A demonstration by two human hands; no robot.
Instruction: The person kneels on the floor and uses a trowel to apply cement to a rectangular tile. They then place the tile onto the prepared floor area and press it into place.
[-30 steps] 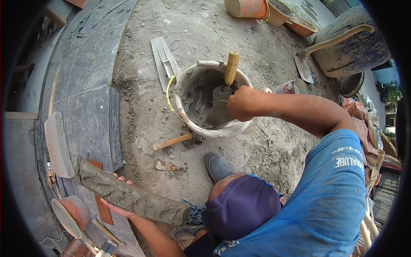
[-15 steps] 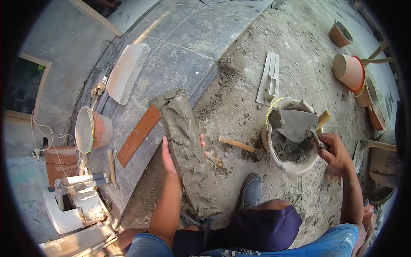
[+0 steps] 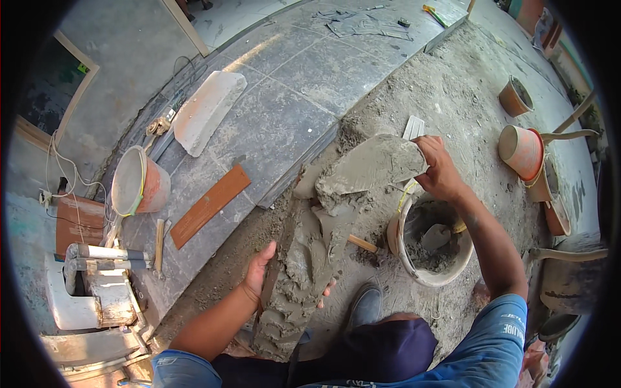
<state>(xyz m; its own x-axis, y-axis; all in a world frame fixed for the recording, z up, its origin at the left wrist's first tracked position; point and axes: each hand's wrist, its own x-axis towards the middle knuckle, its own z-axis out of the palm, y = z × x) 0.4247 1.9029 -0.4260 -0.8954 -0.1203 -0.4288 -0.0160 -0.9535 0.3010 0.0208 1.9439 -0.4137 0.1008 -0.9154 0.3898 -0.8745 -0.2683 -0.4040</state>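
My left hand point(image 3: 260, 266) is wrapped around a long narrow slab point(image 3: 275, 317), whose upper face carries thick, ridged wet mortar point(image 3: 304, 258). Its fingertips show on the slab's right side. My right hand point(image 3: 441, 169) grips a trowel over the slab's far end; the handle is hidden in the fist. Mortar covers the trowel's broad blade point(image 3: 381, 161), and a lump hangs at its left edge, touching or very close to the slab. Below my right forearm stands a mortar bucket point(image 3: 396, 252), partly filled, with a flat grey piece point(image 3: 435, 237) inside.
A grey float point(image 3: 414, 126) lies beyond my right hand. A wooden handle point(image 3: 363, 244) is beside the bucket. On the raised tiled ledge lie a brown tile strip point(image 3: 210, 205), a pale slab point(image 3: 210, 113) and another bucket point(image 3: 152, 184). More buckets point(image 3: 517, 152) stand at right.
My right hand has lifted the trowel out of the bucket and carried it left and away from me, over the slab's far end. The slab has come slightly nearer to me.
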